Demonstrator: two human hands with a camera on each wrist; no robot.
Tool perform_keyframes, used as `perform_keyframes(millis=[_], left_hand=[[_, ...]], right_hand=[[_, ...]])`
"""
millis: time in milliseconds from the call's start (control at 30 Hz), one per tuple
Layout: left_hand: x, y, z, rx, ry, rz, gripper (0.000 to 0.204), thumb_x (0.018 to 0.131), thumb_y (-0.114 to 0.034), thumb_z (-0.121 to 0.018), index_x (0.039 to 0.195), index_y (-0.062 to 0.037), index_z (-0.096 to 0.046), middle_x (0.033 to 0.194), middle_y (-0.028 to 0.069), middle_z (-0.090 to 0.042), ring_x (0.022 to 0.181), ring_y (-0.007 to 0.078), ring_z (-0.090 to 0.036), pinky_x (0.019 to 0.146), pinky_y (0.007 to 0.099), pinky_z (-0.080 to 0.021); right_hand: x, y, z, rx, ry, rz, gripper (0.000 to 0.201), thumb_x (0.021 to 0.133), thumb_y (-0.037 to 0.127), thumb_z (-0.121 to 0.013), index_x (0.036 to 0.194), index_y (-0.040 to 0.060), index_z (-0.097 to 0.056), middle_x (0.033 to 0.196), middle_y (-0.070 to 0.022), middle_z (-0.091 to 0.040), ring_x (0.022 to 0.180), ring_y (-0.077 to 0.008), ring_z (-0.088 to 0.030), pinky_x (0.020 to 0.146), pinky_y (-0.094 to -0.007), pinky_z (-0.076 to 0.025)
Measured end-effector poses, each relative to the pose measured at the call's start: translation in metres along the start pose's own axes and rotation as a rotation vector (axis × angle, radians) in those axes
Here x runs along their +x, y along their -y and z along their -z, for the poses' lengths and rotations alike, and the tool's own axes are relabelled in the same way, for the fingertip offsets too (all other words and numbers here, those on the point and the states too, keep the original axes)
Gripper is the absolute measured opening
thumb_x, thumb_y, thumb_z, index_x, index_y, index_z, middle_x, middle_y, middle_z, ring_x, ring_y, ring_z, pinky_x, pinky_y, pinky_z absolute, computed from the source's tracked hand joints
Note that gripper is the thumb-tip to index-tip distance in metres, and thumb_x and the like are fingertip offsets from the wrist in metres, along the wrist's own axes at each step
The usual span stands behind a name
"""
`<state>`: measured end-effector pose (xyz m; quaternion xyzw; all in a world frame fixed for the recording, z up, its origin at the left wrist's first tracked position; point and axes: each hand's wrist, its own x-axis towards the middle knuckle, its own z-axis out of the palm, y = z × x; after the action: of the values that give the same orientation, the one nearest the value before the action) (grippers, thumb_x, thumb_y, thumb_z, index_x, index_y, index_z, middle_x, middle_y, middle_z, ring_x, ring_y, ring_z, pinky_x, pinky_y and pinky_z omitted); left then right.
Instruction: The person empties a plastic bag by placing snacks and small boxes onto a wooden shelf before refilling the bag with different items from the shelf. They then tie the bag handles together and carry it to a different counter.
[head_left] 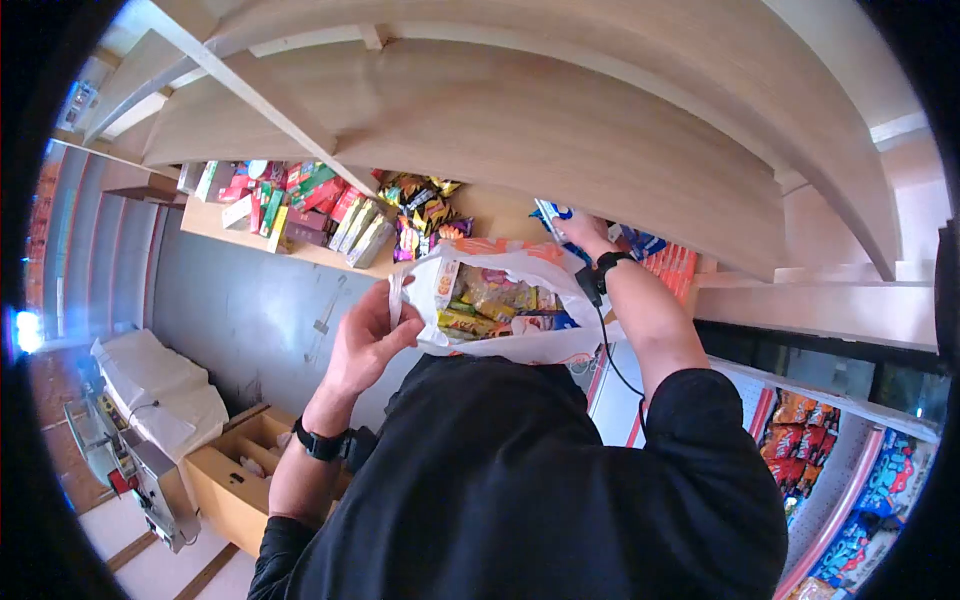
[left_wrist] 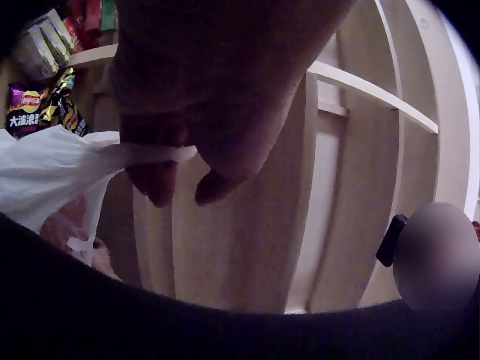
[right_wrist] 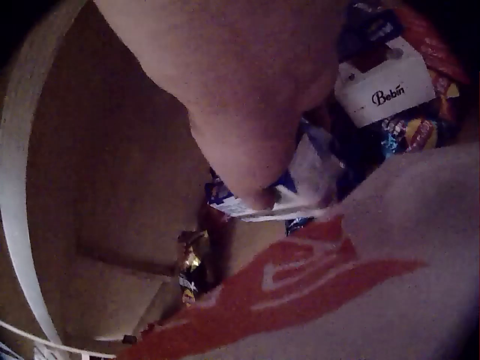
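Observation:
A white plastic bag [head_left: 545, 347] with orange print hangs open in front of the body, with yellow-green packets [head_left: 470, 322] and other packages inside. The left hand [head_left: 365, 340] pinches its left handle [left_wrist: 154, 154] between thumb and fingers. Beyond the bag's right side, at the shelf, the right hand [head_left: 583, 232] grips a blue and white package [head_left: 548, 214]. In the right wrist view the thumb lies on this package [right_wrist: 240, 208], beside the bag's orange print [right_wrist: 300, 262]; the other fingers are mostly hidden.
Boxes [head_left: 355, 225] and dark snack bags [head_left: 425, 205] stand on the shelf to the left. A white "Bebin" box [right_wrist: 386, 88] is near the right hand. Wooden shelf boards [head_left: 480, 110] arch above. Snack racks [head_left: 800, 440] stand at lower right, an open wooden box [head_left: 225, 485] at lower left.

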<state>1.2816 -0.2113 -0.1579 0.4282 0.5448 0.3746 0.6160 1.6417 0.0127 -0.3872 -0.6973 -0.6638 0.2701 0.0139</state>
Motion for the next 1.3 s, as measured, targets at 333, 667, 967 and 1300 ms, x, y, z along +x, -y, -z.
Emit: perform_keyframes(millis=[333,667,967,1300], left_hand=[[0.008,-0.004,0.004,-0.079,0.042,-0.049,0.068,0.093,-0.002,-0.071,0.152,-0.0018,-0.038,0.112,0.009,-0.068,0.095,0.0147,-0.067,0.087,0.0305,-0.055],[0.015,0.002,0.01,0.036,0.236,-0.08,0.067,0.093,-0.006,-0.074,0.15,-0.0014,-0.041,0.108,0.0076,-0.067,0.097,0.0148,-0.066,0.088,0.0317,-0.055],[0.012,0.0,0.026,0.014,0.22,-0.078,0.072,0.092,-0.002,-0.074,0.154,-0.0029,-0.038,0.106,0.0071,-0.068,0.097,0.0152,-0.066,0.09,0.0319,-0.054],[0.02,0.01,0.032,-0.127,0.16,-0.072,0.061,0.094,-0.005,-0.073,0.146,0.0006,-0.042,0.103,0.0047,-0.068,0.092,0.0127,-0.066,0.085,0.0295,-0.056]], right_hand=[[-0.14,0.087,0.04,0.198,-0.328,0.757,0.019,0.092,0.016,-0.07,0.108,0.0043,-0.067,0.107,-0.019,-0.068,0.104,-0.0386,-0.065,0.088,-0.0497,-0.053],[-0.092,0.137,-0.132,0.456,0.369,0.302,0.051,0.09,0.047,-0.068,0.12,0.0051,-0.07,0.115,-0.018,-0.073,0.106,-0.0356,-0.07,0.088,-0.0441,-0.054],[-0.142,0.135,-0.042,0.291,0.328,0.258,0.064,0.081,0.038,-0.075,0.129,-0.0014,-0.06,0.109,-0.0198,-0.072,0.105,-0.029,-0.07,0.089,-0.0415,-0.054],[-0.165,-0.033,0.057,1.4,0.191,-0.352,0.046,0.095,0.024,-0.062,0.134,-0.001,-0.057,0.123,-0.0125,-0.069,0.101,-0.0226,-0.072,0.085,-0.0401,-0.06]])
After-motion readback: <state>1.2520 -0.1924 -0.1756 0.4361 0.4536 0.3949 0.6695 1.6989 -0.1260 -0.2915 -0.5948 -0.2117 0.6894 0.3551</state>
